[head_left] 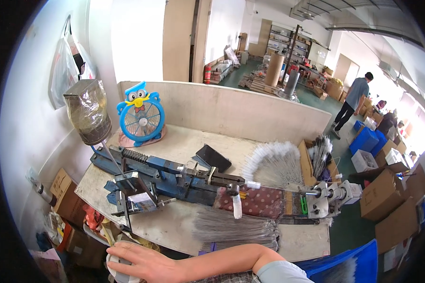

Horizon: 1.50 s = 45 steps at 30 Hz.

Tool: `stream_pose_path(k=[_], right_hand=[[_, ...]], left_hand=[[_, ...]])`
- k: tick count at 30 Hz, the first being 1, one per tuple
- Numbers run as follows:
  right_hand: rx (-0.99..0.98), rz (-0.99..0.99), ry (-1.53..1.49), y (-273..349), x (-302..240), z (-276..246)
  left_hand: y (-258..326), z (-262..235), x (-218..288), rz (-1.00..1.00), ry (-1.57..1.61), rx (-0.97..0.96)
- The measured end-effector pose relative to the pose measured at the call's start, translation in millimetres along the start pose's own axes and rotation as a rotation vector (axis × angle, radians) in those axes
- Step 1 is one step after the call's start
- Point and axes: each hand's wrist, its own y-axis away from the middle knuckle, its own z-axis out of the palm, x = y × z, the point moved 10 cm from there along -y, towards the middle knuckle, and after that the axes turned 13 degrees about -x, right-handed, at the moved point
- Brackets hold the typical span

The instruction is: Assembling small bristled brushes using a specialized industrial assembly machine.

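Observation:
My right forearm crosses the lower edge from the right, and my right hand (144, 264) lies at the lower left. Its fingers curl over a pale, rounded, cup-like object (119, 270), partly covered by the hand and cut off by the rim. My left hand does not show. Beyond the arm is a bench machine with a blue steel frame (189, 188), a coil spring and a white-handled lever (237, 206). A bundle of thin metal wires (238, 228) lies in front of it. Wire brushes with white bristles (275, 162) are heaped behind, on the right.
A blue owl-shaped fan (142, 118) stands at the back of the bench, near a black phone (213, 157). A metal chuck unit (328, 199) sits at the right end. A blue bin (347, 262) is below right. Another person (356, 96) walks among cartons.

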Motion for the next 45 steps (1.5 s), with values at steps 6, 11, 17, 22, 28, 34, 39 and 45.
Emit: stream_pose_path(k=[6, 11, 17, 22, 28, 34, 39, 45], right_hand=[[-0.046, 0.016, -0.006, -6.5, 7.8, -14.2], [-0.064, 0.225, -0.072, -4.4, 22.2, -85.8], [0.223, 0.351, -0.545, -6.3, 29.0, -147.6], [0.493, 0.786, -0.554, -22.7, 24.1, -156.8], [-0.191, 1.583, -0.773, -9.1, 77.4, -110.3], [-0.178, 1.419, -0.566, -74.9, 95.0, -134.6], [-0.262, 1.280, -0.441, -25.0, 100.9, -115.6], [-0.250, 1.118, -0.228, -24.2, 101.2, -139.7]], left_hand=[[33.6, -56.2, -0.9, -0.053, -0.148, 0.189], [66.0, -141.5, 8.2, -0.089, -0.615, 0.319], [21.5, -216.3, -29.5, -0.099, -0.336, 0.567], [-65.0, -235.5, -69.7, -0.022, -0.437, 0.525], [-94.6, -244.2, -145.1, -0.132, -0.551, 0.605], [-113.0, -215.9, -191.5, -0.079, -0.441, 0.593], [-95.5, -224.8, -214.5, -0.187, -0.481, 0.581], [-113.7, -220.4, -230.6, -0.229, -0.478, 0.495]])
